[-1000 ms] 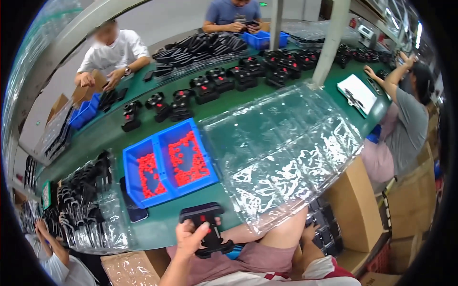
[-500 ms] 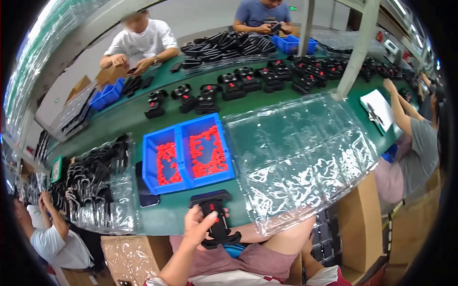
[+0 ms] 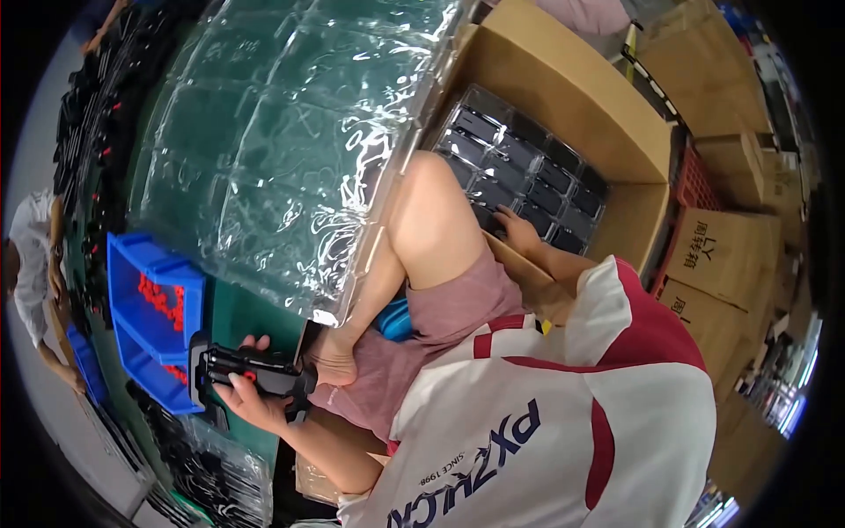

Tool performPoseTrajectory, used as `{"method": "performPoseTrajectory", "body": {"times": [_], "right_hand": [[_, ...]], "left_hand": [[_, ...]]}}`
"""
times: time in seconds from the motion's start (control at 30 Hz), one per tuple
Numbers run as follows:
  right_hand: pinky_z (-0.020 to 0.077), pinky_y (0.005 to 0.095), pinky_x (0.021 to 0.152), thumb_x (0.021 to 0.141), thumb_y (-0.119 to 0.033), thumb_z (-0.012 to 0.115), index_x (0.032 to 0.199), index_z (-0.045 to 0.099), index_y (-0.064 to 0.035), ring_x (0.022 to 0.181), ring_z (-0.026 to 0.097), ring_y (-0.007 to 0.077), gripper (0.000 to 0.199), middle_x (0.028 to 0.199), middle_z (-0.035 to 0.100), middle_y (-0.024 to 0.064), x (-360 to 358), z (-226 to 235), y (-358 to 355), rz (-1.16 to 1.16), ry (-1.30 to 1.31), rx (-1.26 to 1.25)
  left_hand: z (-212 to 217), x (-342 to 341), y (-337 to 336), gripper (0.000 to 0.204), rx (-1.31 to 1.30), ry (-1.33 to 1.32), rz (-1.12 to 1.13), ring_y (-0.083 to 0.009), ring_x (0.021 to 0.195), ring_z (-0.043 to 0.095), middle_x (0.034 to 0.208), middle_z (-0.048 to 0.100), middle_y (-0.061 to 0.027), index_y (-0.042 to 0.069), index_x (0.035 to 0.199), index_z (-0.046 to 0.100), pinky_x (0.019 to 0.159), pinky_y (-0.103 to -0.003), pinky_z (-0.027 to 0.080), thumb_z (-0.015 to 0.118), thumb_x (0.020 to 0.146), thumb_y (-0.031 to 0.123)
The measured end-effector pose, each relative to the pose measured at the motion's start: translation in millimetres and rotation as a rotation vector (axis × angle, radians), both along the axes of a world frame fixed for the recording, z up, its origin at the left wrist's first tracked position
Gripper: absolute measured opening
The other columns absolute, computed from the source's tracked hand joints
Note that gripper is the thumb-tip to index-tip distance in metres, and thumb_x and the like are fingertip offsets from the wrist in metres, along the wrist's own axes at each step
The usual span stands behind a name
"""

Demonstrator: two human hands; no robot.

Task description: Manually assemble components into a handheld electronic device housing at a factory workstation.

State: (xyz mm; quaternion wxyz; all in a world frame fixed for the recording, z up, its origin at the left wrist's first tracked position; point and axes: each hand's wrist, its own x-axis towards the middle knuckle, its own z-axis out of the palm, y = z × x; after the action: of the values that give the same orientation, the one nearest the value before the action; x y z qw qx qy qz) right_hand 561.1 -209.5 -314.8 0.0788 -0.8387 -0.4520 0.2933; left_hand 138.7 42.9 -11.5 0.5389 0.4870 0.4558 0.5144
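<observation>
My left hand (image 3: 251, 403) is wrapped around a black clamp-like holder (image 3: 275, 373) with a small red piece on its face, held above the table edge beside my leg. My right hand (image 3: 521, 234) reaches down into an open cardboard box (image 3: 563, 84) at my right side. Its fingers are closed at the edge of a flat black part (image 3: 487, 217) in a clear compartment tray (image 3: 588, 231). Similar dark parts fill the tray's other pockets. The fingertips are partly hidden against the dark parts.
Blue bins (image 3: 158, 255) with small red pieces stand on the green table (image 3: 242, 308). A clear plastic blister tray (image 3: 273, 132) covers much of the tabletop. Stacked cartons (image 3: 722, 255) and a red crate (image 3: 695, 176) are beyond the box. Another person (image 3: 35, 255) sits across the table.
My view has swung right and down toward the box, bringing its tray and my right hand into clear sight. My left hand still holds the black holder, now turned sideways in view.
</observation>
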Motion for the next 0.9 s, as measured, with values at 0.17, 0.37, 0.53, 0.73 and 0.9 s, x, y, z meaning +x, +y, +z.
{"method": "performPoseTrajectory", "body": {"times": [0.17, 0.37, 0.53, 0.73, 0.9], "right_hand": [[0.0496, 0.0452, 0.089, 0.08, -0.015, 0.062, 0.131, 0.051, -0.0097, 0.104, 0.059, 0.0413, 0.052, 0.138, 0.048, 0.0132, 11, -1, -10, -0.168, -0.081, 0.145], [0.0491, 0.0429, 0.091, 0.078, -0.015, 0.066, 0.119, 0.058, -0.0064, 0.105, 0.058, 0.0401, 0.043, 0.127, 0.053, 0.0148, 64, -8, -9, -0.66, -0.3, 0.081], [0.05, 0.0414, 0.088, 0.075, -0.015, 0.07, 0.112, 0.062, -0.0048, 0.105, 0.059, 0.0387, 0.04, 0.119, 0.057, 0.0166, 105, -7, 1, -0.459, -0.166, -0.166], [0.0521, 0.0429, 0.078, 0.07, -0.021, 0.075, 0.088, 0.061, -0.0064, 0.09, 0.064, 0.0366, 0.027, 0.095, 0.066, 0.0171, 134, -12, -11, -0.409, -0.187, -0.246], [0.0514, 0.0396, 0.071, 0.076, -0.025, 0.073, 0.089, 0.064, -0.0088, 0.08, 0.066, 0.0328, 0.023, 0.084, 0.069, 0.0109, 108, 17, -5, -0.47, -0.316, 0.013]], "left_hand": [[-2, -5, -6, 0.037, 0.042, 0.068, 0.012, -0.0328, 0.09, 0.068, 0.111, 0.063, -0.0283, -0.002, 0.13, 0.04, 0.08, -0.037, 0.055, 0.045, 0.1, 0.019], [0, -3, -7, 0.039, 0.049, 0.045, 0.02, -0.0326, 0.092, 0.068, 0.113, 0.063, -0.028, -0.001, 0.132, 0.04, 0.081, -0.038, 0.055, 0.046, 0.1, 0.02], [-2, -5, -5, 0.04, 0.045, -0.018, -0.019, -0.0333, 0.092, 0.068, 0.113, 0.062, -0.0279, 0.0, 0.133, 0.04, 0.083, -0.038, 0.055, 0.048, 0.1, 0.021], [-4, -8, -4, 0.042, 0.067, -0.064, 0.011, -0.0341, 0.093, 0.067, 0.112, 0.062, -0.0273, 0.001, 0.134, 0.039, 0.079, -0.037, 0.056, 0.049, 0.1, 0.022], [4, -13, -1, 0.043, -0.018, -0.316, 0.03, -0.0347, 0.092, 0.067, 0.111, 0.062, -0.0268, 0.002, 0.135, 0.038, 0.07, -0.037, 0.057, 0.05, 0.1, 0.024]]}}
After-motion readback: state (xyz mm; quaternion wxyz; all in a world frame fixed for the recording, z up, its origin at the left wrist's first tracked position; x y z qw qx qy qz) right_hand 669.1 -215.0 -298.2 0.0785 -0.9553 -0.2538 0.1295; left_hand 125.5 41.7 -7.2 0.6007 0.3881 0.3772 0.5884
